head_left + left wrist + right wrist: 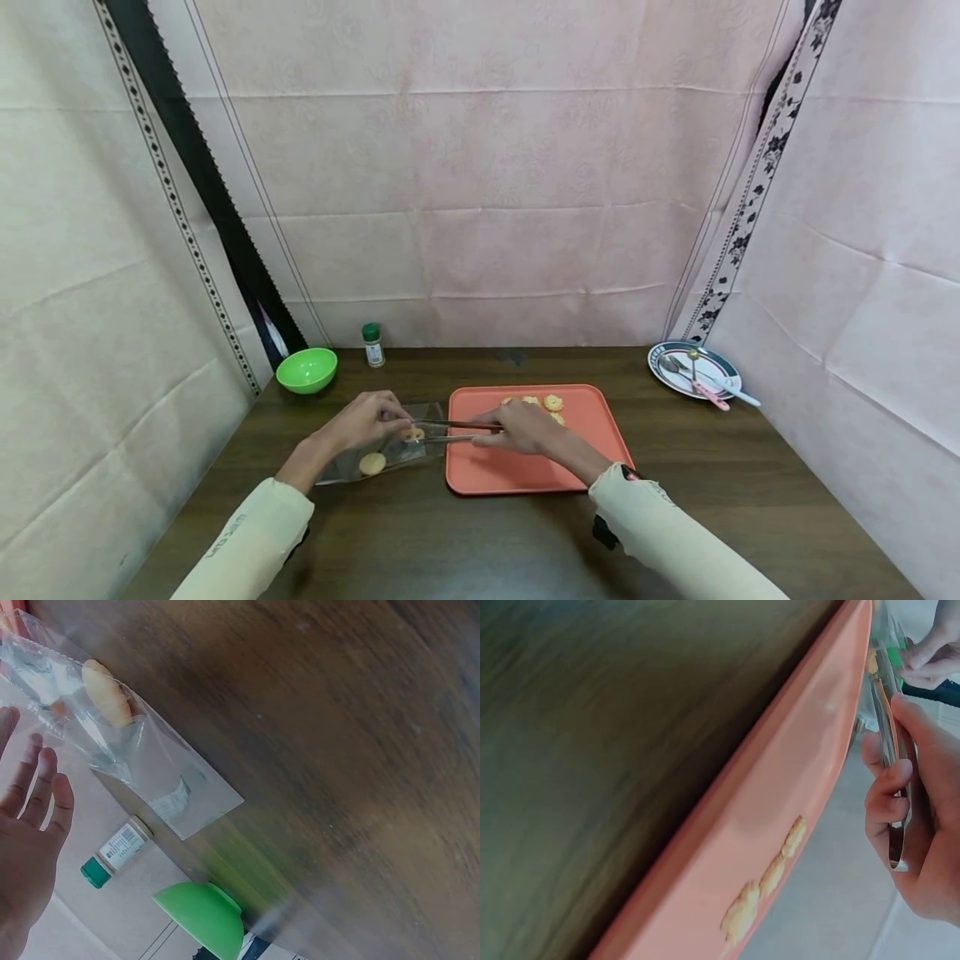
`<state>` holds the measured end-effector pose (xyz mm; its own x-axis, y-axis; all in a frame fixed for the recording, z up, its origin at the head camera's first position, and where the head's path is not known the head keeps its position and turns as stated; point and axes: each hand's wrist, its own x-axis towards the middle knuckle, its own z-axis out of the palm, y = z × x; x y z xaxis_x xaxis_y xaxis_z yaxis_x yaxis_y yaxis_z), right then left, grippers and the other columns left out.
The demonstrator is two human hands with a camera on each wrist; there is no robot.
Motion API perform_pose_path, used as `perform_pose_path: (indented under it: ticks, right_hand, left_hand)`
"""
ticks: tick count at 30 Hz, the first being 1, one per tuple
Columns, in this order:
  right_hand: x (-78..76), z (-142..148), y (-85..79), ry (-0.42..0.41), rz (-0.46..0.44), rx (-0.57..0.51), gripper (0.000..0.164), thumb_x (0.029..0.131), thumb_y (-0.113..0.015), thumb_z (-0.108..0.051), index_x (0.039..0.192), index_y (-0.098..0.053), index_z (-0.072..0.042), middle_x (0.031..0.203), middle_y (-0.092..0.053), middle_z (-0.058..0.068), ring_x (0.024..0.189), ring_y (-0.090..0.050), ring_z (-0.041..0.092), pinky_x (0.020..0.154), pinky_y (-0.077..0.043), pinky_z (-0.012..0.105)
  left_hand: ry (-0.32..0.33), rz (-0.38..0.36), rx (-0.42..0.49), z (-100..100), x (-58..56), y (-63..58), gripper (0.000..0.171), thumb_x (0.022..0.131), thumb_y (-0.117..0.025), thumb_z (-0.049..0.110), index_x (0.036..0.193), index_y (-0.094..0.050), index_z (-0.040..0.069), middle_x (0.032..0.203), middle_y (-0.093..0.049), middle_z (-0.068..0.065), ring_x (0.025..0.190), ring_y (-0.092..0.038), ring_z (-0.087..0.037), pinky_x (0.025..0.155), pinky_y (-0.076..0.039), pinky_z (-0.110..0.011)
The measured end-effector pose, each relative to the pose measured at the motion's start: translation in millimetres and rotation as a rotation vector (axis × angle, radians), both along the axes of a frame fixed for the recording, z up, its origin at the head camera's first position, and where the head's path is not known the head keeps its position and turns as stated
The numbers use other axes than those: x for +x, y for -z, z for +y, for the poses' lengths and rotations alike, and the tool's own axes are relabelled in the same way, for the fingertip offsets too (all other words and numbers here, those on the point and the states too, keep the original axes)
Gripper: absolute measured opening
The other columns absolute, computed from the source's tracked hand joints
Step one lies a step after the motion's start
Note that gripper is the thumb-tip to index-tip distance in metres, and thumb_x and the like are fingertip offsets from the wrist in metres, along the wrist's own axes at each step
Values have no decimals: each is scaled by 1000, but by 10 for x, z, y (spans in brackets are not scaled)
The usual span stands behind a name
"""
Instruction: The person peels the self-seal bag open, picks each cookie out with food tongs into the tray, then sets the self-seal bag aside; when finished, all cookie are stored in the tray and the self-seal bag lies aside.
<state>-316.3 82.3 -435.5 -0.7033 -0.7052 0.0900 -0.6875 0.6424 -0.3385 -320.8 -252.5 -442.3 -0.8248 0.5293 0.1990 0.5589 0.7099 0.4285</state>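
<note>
My right hand grips metal tongs over the left part of an orange tray. The tongs reach left to the mouth of a clear plastic bag, with a cookie at their tips. Another round cookie lies inside the bag. With thumb and fingers, my left hand pinches the bag's upper edge; its other fingers are spread in the left wrist view. Several small cookies sit on the tray, partly hidden behind my right hand.
A green bowl stands at the back left, near a green-capped bottle. At the back right, a plate holds a fork and other utensils. Cloth curtains enclose the wooden table on three sides.
</note>
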Motion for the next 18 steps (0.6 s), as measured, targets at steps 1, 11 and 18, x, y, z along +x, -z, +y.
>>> perform_pose_path:
  ticks: [1,11,18]
  right_hand:
    - [2,34,-7,3,6,4,42,102,-66,-44,139,-69,-26,77,-67,-10,57,-48,4,53,-36,23]
    - [100,436,-117,17,75,21,43,102,-68,-41,141,-68,-23,67,-57,-11,52,-39,3,53,-32,24]
    - [138,765,-187,40,100,-10,43,101,-69,-40,140,-68,-22,58,-42,-9,51,-26,3,53,-26,23]
  left_hand:
    - [1,3,-2,6,0,-1,14,101,-72,21,106,-83,16,98,-66,7,88,-62,-9,73,-52,-30]
    - [30,8,15,1,0,-15,17,101,-71,21,108,-83,11,99,-68,4,86,-63,-11,69,-52,-30]
    - [38,27,15,16,-14,-4,17,101,-72,20,107,-83,9,98,-68,4,85,-63,-9,70,-52,-30]
